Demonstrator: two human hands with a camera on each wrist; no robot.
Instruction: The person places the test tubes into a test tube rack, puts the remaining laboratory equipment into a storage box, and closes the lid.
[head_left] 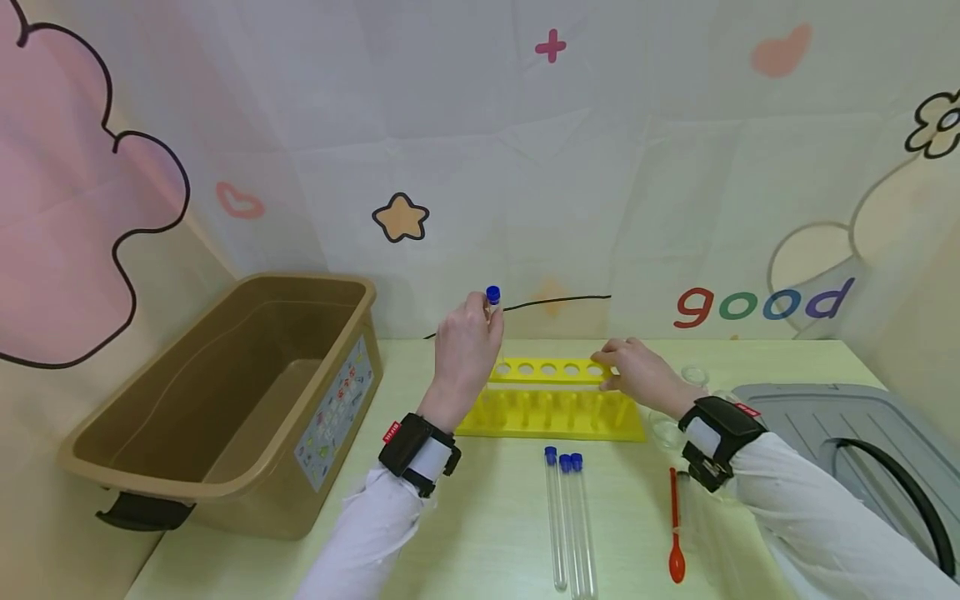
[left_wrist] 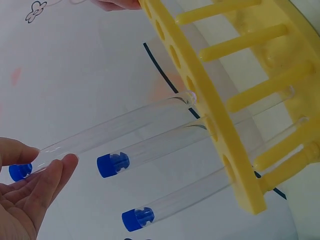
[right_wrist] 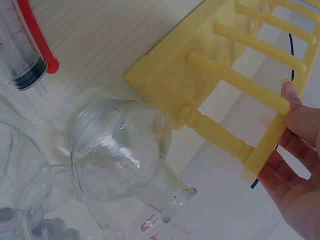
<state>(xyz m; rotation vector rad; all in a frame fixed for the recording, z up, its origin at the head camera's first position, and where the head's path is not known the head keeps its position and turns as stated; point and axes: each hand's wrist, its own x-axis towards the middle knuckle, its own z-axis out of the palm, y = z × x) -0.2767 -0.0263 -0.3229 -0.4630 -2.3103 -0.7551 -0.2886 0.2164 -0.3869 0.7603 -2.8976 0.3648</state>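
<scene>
Between thumb and fingers, my left hand [head_left: 465, 346] pinches a clear test tube [left_wrist: 120, 122] just below its blue stopper. The tube's rounded end is right at a hole in the top bar of the yellow test tube rack [head_left: 555, 427]. Two more blue-stoppered tubes stand in holes near the rack's left end; the nearer one [left_wrist: 155, 145] is beside the held tube, the other [left_wrist: 185, 192] farther out. At the opposite end, my right hand [right_wrist: 295, 170] grips the rack's top bar, thumb on one side and fingers on the other.
Several blue-stoppered test tubes [head_left: 581, 533] lie before the rack. A red spoon [head_left: 677, 562] and a syringe [right_wrist: 25, 52] lie right of them. Round glass flasks [right_wrist: 117, 150] crowd the rack's right end. A brown bin [head_left: 225, 493] stands left, a grey lid [head_left: 802, 408] right.
</scene>
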